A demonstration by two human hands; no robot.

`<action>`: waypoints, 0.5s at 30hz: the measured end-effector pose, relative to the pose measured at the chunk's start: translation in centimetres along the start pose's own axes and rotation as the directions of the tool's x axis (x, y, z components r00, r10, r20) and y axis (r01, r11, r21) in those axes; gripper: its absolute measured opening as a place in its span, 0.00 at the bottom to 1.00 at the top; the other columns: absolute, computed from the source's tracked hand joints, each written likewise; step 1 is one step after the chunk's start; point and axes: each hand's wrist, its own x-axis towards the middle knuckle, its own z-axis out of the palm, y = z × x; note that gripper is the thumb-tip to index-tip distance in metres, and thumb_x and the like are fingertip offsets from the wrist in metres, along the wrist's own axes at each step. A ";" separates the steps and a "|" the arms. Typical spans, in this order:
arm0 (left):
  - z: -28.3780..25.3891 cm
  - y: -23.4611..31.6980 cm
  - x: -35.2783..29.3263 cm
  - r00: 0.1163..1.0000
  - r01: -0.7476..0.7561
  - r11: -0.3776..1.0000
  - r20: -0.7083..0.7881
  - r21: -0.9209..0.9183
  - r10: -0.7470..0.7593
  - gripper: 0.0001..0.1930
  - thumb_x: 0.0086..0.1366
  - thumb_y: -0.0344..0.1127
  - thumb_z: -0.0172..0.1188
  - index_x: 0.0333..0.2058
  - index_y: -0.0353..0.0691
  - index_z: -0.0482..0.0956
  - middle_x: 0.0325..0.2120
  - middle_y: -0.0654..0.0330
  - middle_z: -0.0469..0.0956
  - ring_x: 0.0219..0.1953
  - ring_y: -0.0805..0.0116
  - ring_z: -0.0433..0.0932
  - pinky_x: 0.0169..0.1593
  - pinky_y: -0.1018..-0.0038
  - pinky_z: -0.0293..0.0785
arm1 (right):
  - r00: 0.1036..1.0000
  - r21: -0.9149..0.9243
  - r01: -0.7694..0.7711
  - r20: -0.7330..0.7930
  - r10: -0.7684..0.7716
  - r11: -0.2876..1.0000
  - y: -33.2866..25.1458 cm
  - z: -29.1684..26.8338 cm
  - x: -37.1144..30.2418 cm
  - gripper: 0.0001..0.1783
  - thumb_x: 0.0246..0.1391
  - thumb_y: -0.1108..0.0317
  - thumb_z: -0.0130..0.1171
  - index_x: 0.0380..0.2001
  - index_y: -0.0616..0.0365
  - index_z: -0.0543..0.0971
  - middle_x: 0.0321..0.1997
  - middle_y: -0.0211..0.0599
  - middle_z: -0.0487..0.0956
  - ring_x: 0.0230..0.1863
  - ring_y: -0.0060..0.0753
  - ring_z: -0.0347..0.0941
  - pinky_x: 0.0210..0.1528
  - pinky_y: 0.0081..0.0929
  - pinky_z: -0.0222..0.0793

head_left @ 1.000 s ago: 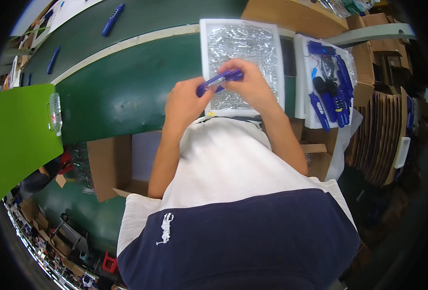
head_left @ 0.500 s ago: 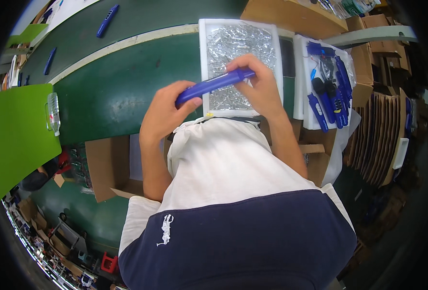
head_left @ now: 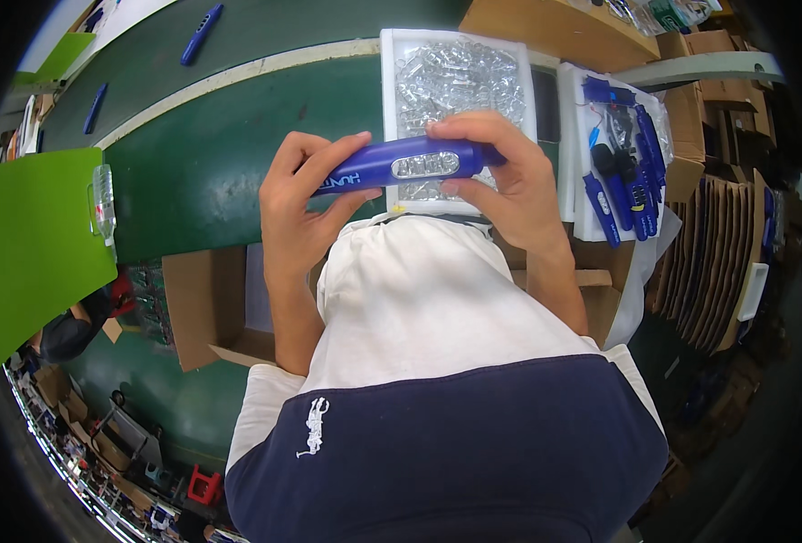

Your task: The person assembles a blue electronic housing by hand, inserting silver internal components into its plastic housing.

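Note:
My left hand [head_left: 303,199] and my right hand [head_left: 514,185] hold a long blue plastic handle casing [head_left: 378,163] level between them, one at each end. An oval clear piece sits in the casing's upper face, towards the right, and white lettering shows near my left fingers. Fingers and thumb of each hand close round the casing from its far and near sides. Right behind it lies a white foam tray [head_left: 389,90], filled with small clear plastic parts [head_left: 460,77]. The casing's ends are partly hidden by my hands.
At the right, another foam tray [head_left: 567,136] holds several blue casings [head_left: 602,210] and dark-ended pieces. Two blue casings [head_left: 202,34] lie on the far bench. A clear bottle [head_left: 104,204] rests by a green board [head_left: 34,244]. Open cardboard boxes [head_left: 204,308] stand below the bench edge.
The casing has turned from a slant to nearly level and rolled, so its oval clear piece now shows. Both hands have shifted their grip, and the right has moved a little right and nearer.

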 end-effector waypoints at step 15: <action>0.7 0.2 0.6 0.999 0.045 0.970 0.001 0.239 -0.046 0.21 0.48 0.47 0.78 0.34 0.39 0.85 0.22 0.60 0.75 0.21 0.61 0.74 0.27 0.71 0.71 | 0.993 0.030 -0.120 -0.012 0.121 0.992 -0.6 1.0 -0.3 0.27 0.42 0.86 0.70 0.49 0.59 0.82 0.50 0.38 0.80 0.49 0.33 0.78 0.51 0.27 0.75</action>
